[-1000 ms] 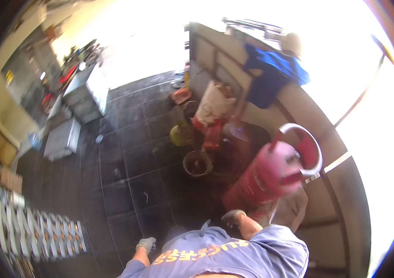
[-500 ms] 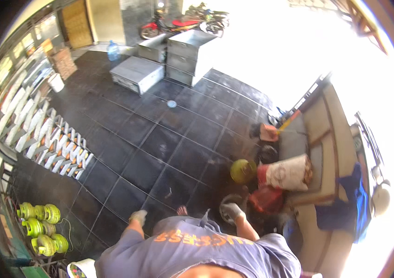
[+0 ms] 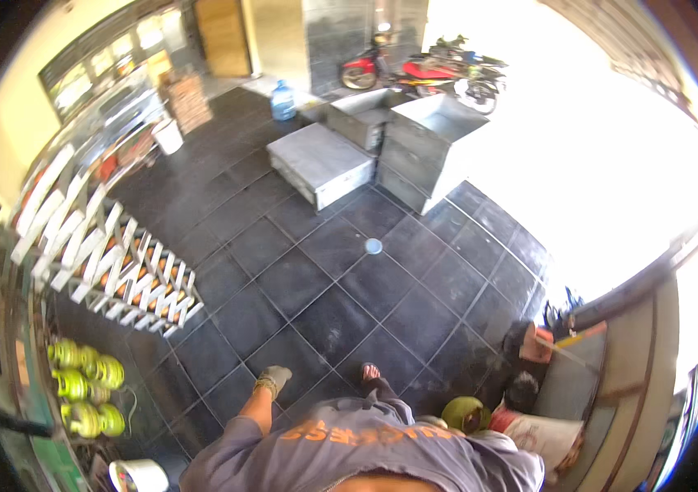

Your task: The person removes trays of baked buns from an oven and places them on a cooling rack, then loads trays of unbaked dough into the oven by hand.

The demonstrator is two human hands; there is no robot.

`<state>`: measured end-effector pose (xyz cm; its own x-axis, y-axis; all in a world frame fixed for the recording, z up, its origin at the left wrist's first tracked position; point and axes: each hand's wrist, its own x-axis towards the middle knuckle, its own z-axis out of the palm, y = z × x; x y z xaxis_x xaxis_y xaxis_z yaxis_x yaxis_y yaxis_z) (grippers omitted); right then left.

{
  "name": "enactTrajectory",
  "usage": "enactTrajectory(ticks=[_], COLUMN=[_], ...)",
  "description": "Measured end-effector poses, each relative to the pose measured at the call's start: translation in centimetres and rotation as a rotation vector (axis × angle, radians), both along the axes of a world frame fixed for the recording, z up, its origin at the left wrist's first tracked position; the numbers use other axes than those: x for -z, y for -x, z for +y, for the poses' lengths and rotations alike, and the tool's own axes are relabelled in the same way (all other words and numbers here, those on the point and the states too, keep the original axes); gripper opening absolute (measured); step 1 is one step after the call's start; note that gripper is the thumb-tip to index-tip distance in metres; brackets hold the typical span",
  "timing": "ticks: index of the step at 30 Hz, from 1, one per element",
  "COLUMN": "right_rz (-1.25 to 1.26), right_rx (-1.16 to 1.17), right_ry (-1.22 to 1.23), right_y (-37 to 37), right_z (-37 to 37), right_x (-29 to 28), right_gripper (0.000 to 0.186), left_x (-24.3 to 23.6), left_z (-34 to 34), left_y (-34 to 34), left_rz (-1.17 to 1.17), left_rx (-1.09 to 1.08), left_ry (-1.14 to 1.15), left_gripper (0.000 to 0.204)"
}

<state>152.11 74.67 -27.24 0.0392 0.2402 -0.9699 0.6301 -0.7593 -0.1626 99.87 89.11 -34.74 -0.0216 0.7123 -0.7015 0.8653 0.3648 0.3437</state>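
Below me my left hand (image 3: 273, 380), in a pale work glove, hangs over the dark tiled floor (image 3: 316, 279) with nothing held and its fingers loosely apart. My right hand is hidden behind my grey shirt. A green gas cylinder (image 3: 465, 414) stands low at the right, beside a white-and-red sack (image 3: 542, 443) and dark items against a beige panel (image 3: 632, 377). My sandaled foot (image 3: 370, 371) shows just ahead.
At left are white folded lattice pieces (image 3: 95, 246), several green cylinders (image 3: 86, 369) and a white bucket (image 3: 136, 476). Grey metal boxes (image 3: 316, 160), a blue water jug (image 3: 282, 102) and motorbikes (image 3: 419, 74) stand ahead. A small round disc (image 3: 374, 245) lies mid-floor.
My view has swung left, away from the pink cylinder, which is out of sight now. The sack and panel have slid down and right, and my right hand has passed out of sight.
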Motion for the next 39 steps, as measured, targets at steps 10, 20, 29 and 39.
enactTrajectory(ticks=[10,20,29,39], right_rz=[0.159,-0.007,0.032,0.252], right_rx=[0.125,-0.727,-1.038,-0.795], right_ry=[-0.384,-0.147,-0.053,-0.258], right_y=[7.9,22.7,37.4,75.8], right_z=[56.7,76.3,103.7,140.4], right_x=[-5.5,-3.5,2.2,1.6], right_gripper=[0.032,0.039,0.039,0.032], left_x=[-3.5,-3.7,-4.7,-0.8], left_z=[-5.6,28.6,58.2,63.9], left_y=[-1.3,13.3,31.1,21.2], left_rz=[-0.399,-0.007,0.237,0.03], left_rx=[-1.375,-0.649,-0.426,-1.168], left_ry=[0.448,-0.026,-0.529,0.162], left_gripper=[0.032,0.038,0.024,0.037])
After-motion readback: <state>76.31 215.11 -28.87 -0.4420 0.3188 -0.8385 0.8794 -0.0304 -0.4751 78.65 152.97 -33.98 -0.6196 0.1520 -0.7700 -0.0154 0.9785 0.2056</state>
